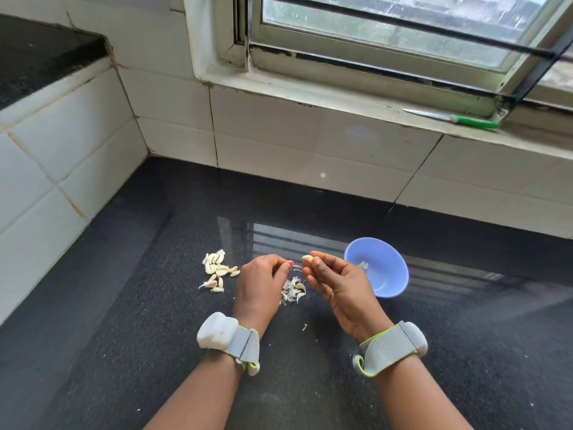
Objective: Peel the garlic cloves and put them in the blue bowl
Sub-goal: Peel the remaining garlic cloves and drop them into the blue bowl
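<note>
My right hand (336,282) pinches a pale garlic clove (307,259) at its fingertips, raised above the black counter. My left hand (262,282) is beside it with its fingers curled in toward the clove; whether they pinch a bit of skin I cannot tell. The blue bowl (390,285) sits just right of my right hand and holds a couple of peeled cloves (363,264). A heap of unpeeled cloves (217,270) lies to the left of my left hand. Loose garlic skins (293,290) lie on the counter under my hands.
A knife with a green handle (465,120) lies on the window sill at the back right. White tiled walls close the counter (124,305) at the back and left. Small skin scraps (304,327) dot the counter near my wrists.
</note>
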`<state>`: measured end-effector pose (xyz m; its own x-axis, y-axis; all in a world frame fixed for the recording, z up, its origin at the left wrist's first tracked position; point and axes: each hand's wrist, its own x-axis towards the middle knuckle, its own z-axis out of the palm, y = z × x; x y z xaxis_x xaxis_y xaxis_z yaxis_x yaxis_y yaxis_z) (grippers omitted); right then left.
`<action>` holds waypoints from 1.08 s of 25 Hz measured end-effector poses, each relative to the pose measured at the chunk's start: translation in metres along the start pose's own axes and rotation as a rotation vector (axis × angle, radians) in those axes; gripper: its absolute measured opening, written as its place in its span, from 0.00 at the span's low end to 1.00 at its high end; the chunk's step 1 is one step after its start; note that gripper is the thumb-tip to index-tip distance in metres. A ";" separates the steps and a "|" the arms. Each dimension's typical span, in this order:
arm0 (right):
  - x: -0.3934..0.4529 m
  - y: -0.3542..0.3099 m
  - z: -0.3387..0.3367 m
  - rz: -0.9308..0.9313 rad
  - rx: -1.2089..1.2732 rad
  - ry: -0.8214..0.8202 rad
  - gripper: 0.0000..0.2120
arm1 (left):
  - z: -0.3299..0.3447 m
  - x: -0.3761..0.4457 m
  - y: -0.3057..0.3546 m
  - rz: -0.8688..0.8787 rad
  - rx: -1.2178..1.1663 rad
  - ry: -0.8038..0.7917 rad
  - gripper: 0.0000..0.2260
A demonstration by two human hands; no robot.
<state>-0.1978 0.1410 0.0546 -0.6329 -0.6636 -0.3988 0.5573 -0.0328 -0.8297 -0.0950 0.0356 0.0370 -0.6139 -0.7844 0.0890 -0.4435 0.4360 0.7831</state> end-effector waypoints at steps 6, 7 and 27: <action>0.001 0.000 0.000 -0.064 -0.046 -0.003 0.14 | 0.002 0.005 0.003 -0.139 -0.423 -0.075 0.05; 0.001 0.000 0.000 -0.061 -0.041 -0.006 0.14 | 0.001 0.004 0.005 -0.183 -0.557 -0.111 0.05; 0.003 0.001 -0.001 -0.172 -0.314 -0.050 0.06 | 0.002 0.003 0.010 -0.388 -0.784 -0.185 0.02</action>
<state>-0.1995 0.1397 0.0526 -0.6718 -0.7041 -0.2299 0.2481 0.0786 -0.9655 -0.1024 0.0383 0.0439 -0.6390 -0.7005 -0.3177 -0.1102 -0.3255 0.9391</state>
